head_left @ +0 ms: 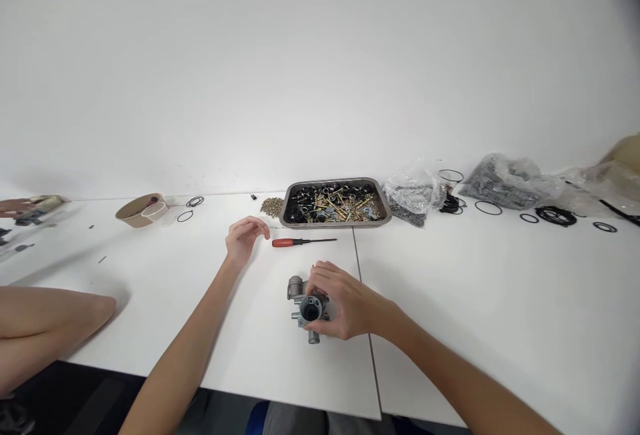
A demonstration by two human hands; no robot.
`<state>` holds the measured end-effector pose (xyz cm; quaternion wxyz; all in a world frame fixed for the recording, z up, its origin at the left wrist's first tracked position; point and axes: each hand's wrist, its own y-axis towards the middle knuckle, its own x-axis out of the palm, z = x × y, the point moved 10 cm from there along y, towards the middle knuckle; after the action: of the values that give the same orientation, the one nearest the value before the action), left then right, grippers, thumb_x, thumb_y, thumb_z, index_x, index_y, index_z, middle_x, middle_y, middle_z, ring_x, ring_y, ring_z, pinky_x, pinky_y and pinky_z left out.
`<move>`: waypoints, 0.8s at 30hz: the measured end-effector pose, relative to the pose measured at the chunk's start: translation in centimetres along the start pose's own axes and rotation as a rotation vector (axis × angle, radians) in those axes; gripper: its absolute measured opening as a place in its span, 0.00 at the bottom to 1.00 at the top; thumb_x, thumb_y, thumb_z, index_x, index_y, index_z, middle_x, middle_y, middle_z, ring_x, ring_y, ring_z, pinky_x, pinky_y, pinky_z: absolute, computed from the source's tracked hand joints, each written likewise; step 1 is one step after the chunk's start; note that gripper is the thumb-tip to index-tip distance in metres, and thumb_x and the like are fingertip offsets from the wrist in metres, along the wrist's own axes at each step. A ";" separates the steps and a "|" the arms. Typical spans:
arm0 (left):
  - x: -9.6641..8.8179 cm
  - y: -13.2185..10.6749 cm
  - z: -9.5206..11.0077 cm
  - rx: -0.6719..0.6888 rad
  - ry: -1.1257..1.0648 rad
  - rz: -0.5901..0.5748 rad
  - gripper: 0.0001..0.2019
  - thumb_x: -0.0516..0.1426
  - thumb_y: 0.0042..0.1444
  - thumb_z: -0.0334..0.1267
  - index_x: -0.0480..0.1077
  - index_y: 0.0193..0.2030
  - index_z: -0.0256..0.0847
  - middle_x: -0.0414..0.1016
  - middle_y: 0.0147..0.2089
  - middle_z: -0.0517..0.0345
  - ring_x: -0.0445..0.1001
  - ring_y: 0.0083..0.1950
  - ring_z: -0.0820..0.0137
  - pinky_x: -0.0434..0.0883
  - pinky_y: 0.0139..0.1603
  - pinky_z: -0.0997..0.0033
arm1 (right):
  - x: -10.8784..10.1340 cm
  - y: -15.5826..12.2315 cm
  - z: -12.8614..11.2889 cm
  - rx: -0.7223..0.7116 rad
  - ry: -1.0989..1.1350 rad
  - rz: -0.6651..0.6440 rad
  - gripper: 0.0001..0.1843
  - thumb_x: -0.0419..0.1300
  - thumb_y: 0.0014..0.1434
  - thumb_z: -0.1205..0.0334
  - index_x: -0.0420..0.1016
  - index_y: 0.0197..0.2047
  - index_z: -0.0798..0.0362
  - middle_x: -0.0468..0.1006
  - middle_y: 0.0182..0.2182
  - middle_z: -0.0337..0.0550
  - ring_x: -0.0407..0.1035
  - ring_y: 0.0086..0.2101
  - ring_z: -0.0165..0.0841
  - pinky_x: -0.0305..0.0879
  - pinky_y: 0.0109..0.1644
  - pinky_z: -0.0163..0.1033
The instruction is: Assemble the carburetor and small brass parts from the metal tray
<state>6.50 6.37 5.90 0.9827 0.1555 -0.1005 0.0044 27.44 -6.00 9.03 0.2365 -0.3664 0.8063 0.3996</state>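
Observation:
My right hand (340,298) is wrapped round a grey metal carburetor (311,310) near the front of the white table, thumb on the near side and fingers on the far side. The dark round bore of the carburetor faces up, and the palm hides part of its right side. My left hand (246,236) is farther back, palm down, with fingers loosely bent and nothing visible in them. Just right of its fingertips lies a red-handled screwdriver (304,242), its shaft pointing right. Behind that hand is a small pile of brass parts (273,206).
A metal tray (335,224) of mixed screws and small parts stands by the wall. Plastic bags of parts (413,195) and black rubber rings (555,216) lie to its right. At left are a tan container (135,212) and another person's arm (55,315). A seam crosses the table.

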 end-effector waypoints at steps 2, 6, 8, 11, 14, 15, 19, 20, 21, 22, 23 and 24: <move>-0.1 0.0 -0.3 0.027 0.146 0.014 0.09 0.54 0.52 0.35 0.73 0.31 0.32 0.74 0.29 0.49 0.70 0.30 0.66 0.67 0.37 0.64 | -0.3 0.0 0.3 0.020 0.045 0.004 0.19 0.69 0.49 0.60 0.62 0.36 0.53 0.64 0.31 0.39 0.57 0.35 0.33 0.59 0.43 0.40; 0.8 -0.3 -1.4 0.042 0.636 -0.017 0.11 0.54 0.54 0.39 0.74 0.36 0.36 0.75 0.37 0.50 0.69 0.39 0.65 0.66 0.42 0.66 | -0.6 -0.2 1.5 0.084 0.128 -0.004 0.19 0.70 0.48 0.60 0.64 0.36 0.53 0.64 0.31 0.40 0.57 0.35 0.33 0.59 0.38 0.38; 2.2 -0.7 -2.4 0.045 0.857 -0.128 0.13 0.56 0.55 0.44 0.74 0.41 0.38 0.74 0.42 0.50 0.69 0.43 0.63 0.66 0.46 0.63 | -0.8 -0.3 2.3 0.137 0.148 -0.011 0.19 0.70 0.48 0.59 0.65 0.37 0.54 0.64 0.33 0.40 0.57 0.34 0.32 0.59 0.37 0.37; 4.4 -1.4 -3.2 0.091 1.010 -0.296 0.18 0.59 0.54 0.51 0.73 0.44 0.40 0.71 0.45 0.49 0.68 0.49 0.60 0.65 0.54 0.59 | -0.5 -0.4 3.1 0.214 0.173 -0.037 0.19 0.70 0.49 0.59 0.66 0.39 0.54 0.64 0.36 0.41 0.59 0.36 0.31 0.61 0.39 0.37; 5.2 -1.7 -3.7 0.111 1.025 -0.341 0.19 0.59 0.54 0.53 0.72 0.44 0.40 0.70 0.45 0.48 0.67 0.50 0.59 0.65 0.55 0.56 | 0.1 -0.4 3.7 0.282 0.221 -0.064 0.21 0.71 0.48 0.57 0.67 0.40 0.53 0.64 0.38 0.40 0.60 0.39 0.32 0.61 0.43 0.37; 5.3 -1.7 -3.8 0.115 1.024 -0.348 0.19 0.59 0.54 0.53 0.72 0.44 0.40 0.69 0.45 0.48 0.67 0.50 0.59 0.65 0.55 0.56 | 0.3 -0.5 4.0 0.307 0.251 -0.065 0.22 0.72 0.47 0.55 0.67 0.40 0.53 0.64 0.39 0.40 0.60 0.40 0.32 0.61 0.44 0.37; 5.4 -1.7 -4.3 0.130 1.023 -0.373 0.16 0.59 0.56 0.49 0.72 0.44 0.39 0.69 0.45 0.48 0.66 0.50 0.58 0.65 0.54 0.55 | 0.1 -0.6 5.3 0.349 0.458 0.003 0.24 0.65 0.53 0.44 0.69 0.43 0.53 0.66 0.41 0.42 0.61 0.39 0.32 0.60 0.44 0.38; 5.4 -1.6 -4.4 0.132 1.024 -0.379 0.15 0.58 0.56 0.48 0.72 0.44 0.39 0.69 0.45 0.48 0.67 0.50 0.58 0.66 0.54 0.55 | -0.3 -0.6 5.8 0.354 0.500 0.044 0.23 0.61 0.57 0.43 0.69 0.44 0.54 0.67 0.40 0.42 0.61 0.38 0.32 0.59 0.43 0.38; 5.5 -1.6 -4.5 0.133 1.024 -0.383 0.15 0.58 0.56 0.47 0.72 0.44 0.39 0.69 0.44 0.48 0.67 0.50 0.58 0.66 0.54 0.55 | -0.8 -0.8 6.4 0.372 0.514 0.099 0.22 0.57 0.61 0.43 0.69 0.43 0.55 0.68 0.38 0.42 0.61 0.37 0.31 0.59 0.41 0.37; 5.4 -1.6 -4.5 0.134 1.025 -0.382 0.14 0.58 0.56 0.46 0.72 0.43 0.39 0.69 0.44 0.48 0.67 0.50 0.58 0.66 0.54 0.55 | -1.5 -1.0 7.3 0.405 0.496 0.161 0.21 0.54 0.63 0.44 0.69 0.42 0.56 0.68 0.37 0.42 0.61 0.35 0.30 0.58 0.39 0.36; 5.4 -1.5 -4.6 0.135 1.022 -0.380 0.13 0.58 0.56 0.45 0.73 0.42 0.39 0.69 0.43 0.48 0.67 0.49 0.58 0.66 0.53 0.56 | -2.1 -1.4 8.2 0.449 0.449 0.225 0.20 0.53 0.64 0.45 0.69 0.40 0.56 0.68 0.35 0.41 0.60 0.33 0.29 0.56 0.37 0.36; 5.3 -1.4 -4.6 0.134 1.017 -0.373 0.12 0.58 0.56 0.44 0.73 0.42 0.39 0.70 0.43 0.49 0.67 0.49 0.59 0.65 0.53 0.56 | -2.8 -1.9 9.1 0.492 0.383 0.280 0.19 0.53 0.64 0.47 0.68 0.39 0.57 0.67 0.34 0.41 0.59 0.32 0.29 0.55 0.36 0.35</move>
<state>12.64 6.30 2.24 0.8793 0.2113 0.4174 -0.0890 31.41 1.81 4.83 0.1051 -0.2526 0.9508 0.1457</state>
